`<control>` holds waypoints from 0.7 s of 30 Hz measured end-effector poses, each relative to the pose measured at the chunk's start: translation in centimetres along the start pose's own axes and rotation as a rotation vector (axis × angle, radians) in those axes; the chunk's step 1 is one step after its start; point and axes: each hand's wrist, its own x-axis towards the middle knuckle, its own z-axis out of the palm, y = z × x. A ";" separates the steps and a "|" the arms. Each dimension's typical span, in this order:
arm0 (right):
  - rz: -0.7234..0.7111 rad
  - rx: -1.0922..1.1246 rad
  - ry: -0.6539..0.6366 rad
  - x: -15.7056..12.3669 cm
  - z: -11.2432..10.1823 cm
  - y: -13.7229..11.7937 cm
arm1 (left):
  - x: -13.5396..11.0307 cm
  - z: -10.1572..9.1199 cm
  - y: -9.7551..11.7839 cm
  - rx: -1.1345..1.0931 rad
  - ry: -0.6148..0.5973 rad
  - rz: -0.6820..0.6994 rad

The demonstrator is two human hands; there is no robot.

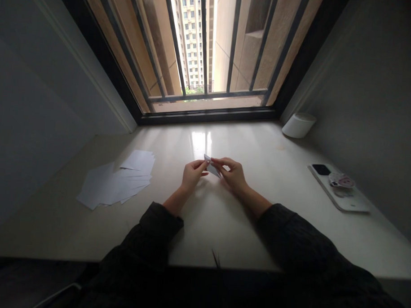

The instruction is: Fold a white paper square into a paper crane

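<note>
Our left hand (pixel 192 173) and right hand (pixel 234 175) meet at the centre of the frame over the pale desk (pixel 223 226). Between them sits a small folded paper (pixel 212 167), a pointed white piece tilted from upper left to lower right. The fingers (pixel 201 163) of both hands are narrow and pinch it, the left at its upper left corner and the right along its upper right side. The paper looks raised a little off the desk, though we cannot tell whether its lower tip touches.

We judge that we are partway through shaping this piece, working a fold with the fingertips rather than taking up a fresh sheet. A piece this small calls for one hand to hold firm while the other lines up the edges and presses along the crease, lightly and evenly so the point does not skew.

In the left of the frame a loose spread of white sheets (pixel 118 180) lies fanned on the desk, well apart from the hands. At the right lies a phone (pixel 339 192), and above it a white round container (pixel 298 125) stands near the window (pixel 209 51).
</note>
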 end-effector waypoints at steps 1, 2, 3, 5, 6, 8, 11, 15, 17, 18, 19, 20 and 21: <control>0.034 0.029 0.000 0.0 0.1 0.0 | 0.0 0.0 0.1 -0.013 0.007 -0.001; 0.079 0.068 0.001 0.0 0.1 0.0 | 0.0 0.0 0.1 -0.021 0.013 0.001; 0.127 0.109 0.002 0.0 0.2 0.0 | -0.1 0.0 0.2 -0.024 0.018 0.005; 0.208 0.176 0.002 0.0 0.3 -0.1 | -0.1 0.0 0.3 -0.016 0.023 0.019; 0.236 0.195 0.002 0.0 0.3 -0.1 | -0.1 0.0 0.3 -0.007 0.023 0.028; 0.275 0.212 0.000 0.1 0.2 -0.1 | -0.1 0.0 0.3 0.021 0.015 0.049; 0.330 0.226 -0.012 0.1 0.1 -0.2 | -0.1 0.0 0.3 0.067 0.005 0.087; 0.364 0.226 -0.046 0.0 0.2 -0.4 | -0.1 0.0 0.3 0.092 0.006 0.094; 0.376 0.240 -0.058 -0.1 0.4 -0.5 | -0.1 0.0 0.3 0.094 0.023 0.085; 0.379 0.253 -0.062 -0.1 0.5 -0.6 | -0.1 0.0 0.3 0.093 0.032 0.085; 0.379 0.265 -0.069 -0.1 0.5 -0.6 | -0.1 0.0 0.3 0.091 0.041 0.087; 0.375 0.271 -0.081 -0.1 0.6 -0.7 | -0.1 0.1 0.3 0.088 0.049 0.093; 0.367 0.273 -0.099 -0.2 0.6 -0.7 | -0.1 0.1 0.2 0.084 0.055 0.100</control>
